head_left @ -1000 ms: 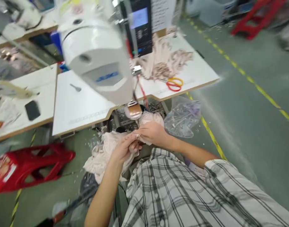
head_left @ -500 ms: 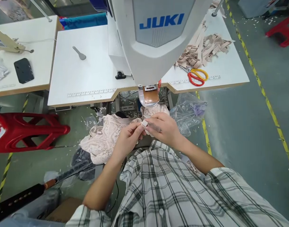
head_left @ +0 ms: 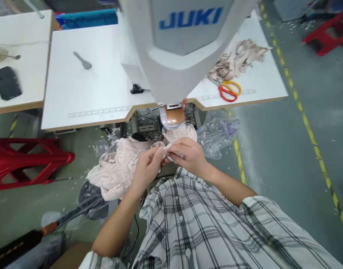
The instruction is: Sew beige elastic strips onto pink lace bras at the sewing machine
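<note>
Left hand (head_left: 147,164) and right hand (head_left: 191,155) are pinching pale lacy fabric (head_left: 121,162), though blur's hiding which bit. It's looking light, soft, kinda snaggy, so edges are probably gripping best

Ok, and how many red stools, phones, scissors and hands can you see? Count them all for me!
Red stools: 2 (left stool, right stool)
Phones: 1 (black phone)
Scissors: 1 pair
Hands: 2 (left hand, right hand)
Total: 6

Fingers (head_left: 159,153) hide the pinched bit of pale lace fabric (head_left: 119,170); the top edge crops the sewing machine (head_left: 181,67)
</note>
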The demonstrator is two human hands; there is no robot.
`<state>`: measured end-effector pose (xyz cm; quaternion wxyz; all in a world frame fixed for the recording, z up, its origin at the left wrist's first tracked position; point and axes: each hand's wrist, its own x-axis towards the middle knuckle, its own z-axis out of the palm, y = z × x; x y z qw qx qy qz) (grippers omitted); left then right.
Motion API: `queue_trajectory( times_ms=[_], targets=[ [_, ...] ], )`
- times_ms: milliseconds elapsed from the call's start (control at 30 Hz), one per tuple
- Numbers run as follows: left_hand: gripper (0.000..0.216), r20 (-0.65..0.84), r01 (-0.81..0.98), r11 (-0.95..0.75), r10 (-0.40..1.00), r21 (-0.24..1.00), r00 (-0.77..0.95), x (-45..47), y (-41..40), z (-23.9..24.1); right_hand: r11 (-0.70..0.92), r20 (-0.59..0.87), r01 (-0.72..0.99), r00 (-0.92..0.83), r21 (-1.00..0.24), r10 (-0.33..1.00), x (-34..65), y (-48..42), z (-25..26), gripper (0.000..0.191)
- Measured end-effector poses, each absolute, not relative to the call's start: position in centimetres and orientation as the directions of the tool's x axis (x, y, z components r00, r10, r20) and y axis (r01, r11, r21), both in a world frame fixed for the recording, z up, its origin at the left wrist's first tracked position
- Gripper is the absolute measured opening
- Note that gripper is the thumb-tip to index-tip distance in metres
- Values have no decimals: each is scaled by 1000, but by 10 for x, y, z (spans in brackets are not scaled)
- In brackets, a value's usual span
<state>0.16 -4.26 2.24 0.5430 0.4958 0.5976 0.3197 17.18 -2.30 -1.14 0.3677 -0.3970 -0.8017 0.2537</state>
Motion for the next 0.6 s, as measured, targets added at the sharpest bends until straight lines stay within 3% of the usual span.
queue_trajectory(
  times_ms=[167, 267, 333, 400, 500, 600],
  targets=[
    [39, -453, 161, 442, 890, 883, 45, 14, -28, 11, 554, 311, 498, -489, -667, 815, 213, 9, -23, 18],
    [40, -500, 49, 498, 865, 866, 44, 18, -21, 8, 361, 299, 715, -219, -598, 929, 277, 69, -13, 36],
    [40, -512, -2, 513, 857, 858, 54, 18, -20, 11, 96, 233, 894, 10, -438, 972, 318, 113, -1, 40],
    [37, -515, -60, 520, 854, 852, 74, 17, -21, 15, -24, 66, 969, 41, -247, 997, 345, 150, 8, 39],
    [35, -534, -167, 547, 837, 820, 118, 13, -20, 19, 35, -68, 994, -43, -107, 997, 357, 175, 11, 32],
    [35, -557, -247, 571, 820, 783, 130, 6, -18, 16, 41, -34, 991, -46, -127, 998, 353, 153, 10, 28]
  ],
)
